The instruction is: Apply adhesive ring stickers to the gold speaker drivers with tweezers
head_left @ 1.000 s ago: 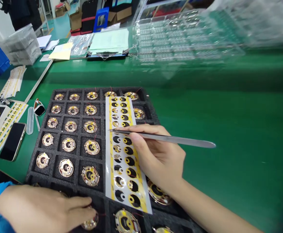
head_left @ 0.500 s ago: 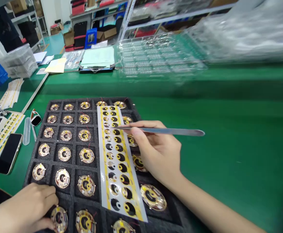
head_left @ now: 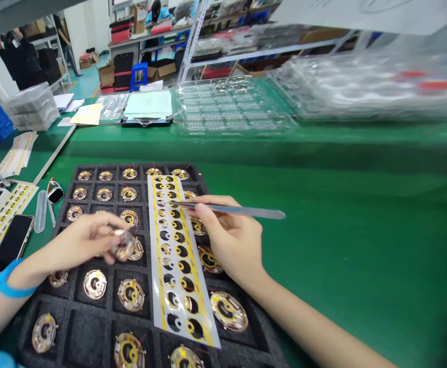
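A black foam tray (head_left: 68, 335) holds several round gold discs, one per pocket. A white and yellow sticker strip (head_left: 175, 260) with black crescent stickers lies lengthwise over the tray. My right hand (head_left: 231, 240) pinches steel tweezers (head_left: 231, 209), whose tips rest over the strip's upper part. My left hand (head_left: 85, 240), a blue band on its wrist, is raised above the tray's middle rows and closed on one gold disc (head_left: 121, 244).
A phone (head_left: 10, 244), a small clear tube (head_left: 40, 211) and more sticker strips (head_left: 1, 220) lie left of the tray. Clear plastic trays (head_left: 227, 105) and a clipboard with papers (head_left: 146, 105) sit farther back on the green bench. People stand in the background.
My left hand has lifted a gold disc from the tray's near left and carried it up over the middle rows. The right hand with the tweezers has hardly moved; the camera tilted up.
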`<action>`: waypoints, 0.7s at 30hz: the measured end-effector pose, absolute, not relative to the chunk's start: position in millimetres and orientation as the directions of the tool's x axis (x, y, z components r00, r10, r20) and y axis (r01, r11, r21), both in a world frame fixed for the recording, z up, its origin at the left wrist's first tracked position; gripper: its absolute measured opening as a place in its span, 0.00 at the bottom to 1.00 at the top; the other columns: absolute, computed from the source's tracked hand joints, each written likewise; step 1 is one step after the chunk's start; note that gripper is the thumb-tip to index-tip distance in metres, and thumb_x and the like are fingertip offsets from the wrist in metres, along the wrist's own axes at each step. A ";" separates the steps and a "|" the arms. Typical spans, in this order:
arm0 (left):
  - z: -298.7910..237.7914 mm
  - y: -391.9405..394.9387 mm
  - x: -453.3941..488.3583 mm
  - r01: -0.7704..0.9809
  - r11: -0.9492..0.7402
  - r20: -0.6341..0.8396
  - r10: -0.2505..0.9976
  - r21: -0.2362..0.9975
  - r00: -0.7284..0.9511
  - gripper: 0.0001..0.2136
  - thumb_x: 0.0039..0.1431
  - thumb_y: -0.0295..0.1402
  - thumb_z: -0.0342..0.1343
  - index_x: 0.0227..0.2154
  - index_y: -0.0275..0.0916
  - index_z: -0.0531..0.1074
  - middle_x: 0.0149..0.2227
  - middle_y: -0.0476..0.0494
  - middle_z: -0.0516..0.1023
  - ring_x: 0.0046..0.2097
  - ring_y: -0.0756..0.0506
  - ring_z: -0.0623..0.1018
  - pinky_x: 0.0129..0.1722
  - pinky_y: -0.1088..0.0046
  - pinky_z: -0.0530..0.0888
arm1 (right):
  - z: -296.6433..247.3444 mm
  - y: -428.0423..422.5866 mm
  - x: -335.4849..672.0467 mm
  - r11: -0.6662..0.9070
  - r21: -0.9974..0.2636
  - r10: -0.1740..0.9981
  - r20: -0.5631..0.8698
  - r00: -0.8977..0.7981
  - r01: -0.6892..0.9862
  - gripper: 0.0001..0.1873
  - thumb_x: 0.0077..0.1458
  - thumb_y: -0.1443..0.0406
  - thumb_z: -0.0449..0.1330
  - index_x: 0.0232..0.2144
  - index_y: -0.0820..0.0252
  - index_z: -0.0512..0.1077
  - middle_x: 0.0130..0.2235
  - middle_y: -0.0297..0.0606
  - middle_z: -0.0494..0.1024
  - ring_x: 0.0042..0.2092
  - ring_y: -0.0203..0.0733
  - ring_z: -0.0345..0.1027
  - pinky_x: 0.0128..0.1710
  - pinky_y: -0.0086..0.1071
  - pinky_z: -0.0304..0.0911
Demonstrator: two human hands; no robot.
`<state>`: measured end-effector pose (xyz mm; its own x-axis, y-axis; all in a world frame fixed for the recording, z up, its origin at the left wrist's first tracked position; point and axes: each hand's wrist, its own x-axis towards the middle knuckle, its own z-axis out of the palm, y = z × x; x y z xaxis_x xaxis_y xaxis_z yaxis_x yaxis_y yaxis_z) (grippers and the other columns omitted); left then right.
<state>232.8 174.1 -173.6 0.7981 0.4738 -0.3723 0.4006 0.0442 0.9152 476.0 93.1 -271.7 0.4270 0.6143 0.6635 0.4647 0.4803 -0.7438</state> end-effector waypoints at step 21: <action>-228.9 183.9 275.7 -0.006 0.287 -0.138 0.481 0.958 0.866 0.16 0.53 0.18 0.54 0.45 0.37 0.68 0.38 0.49 0.79 0.37 0.55 0.79 0.40 0.82 0.76 | -256.2 69.7 445.8 0.564 -0.663 0.720 0.687 0.101 0.492 0.12 0.59 0.75 0.58 0.42 0.56 0.74 0.41 0.39 0.80 0.41 0.41 0.76 0.42 0.32 0.75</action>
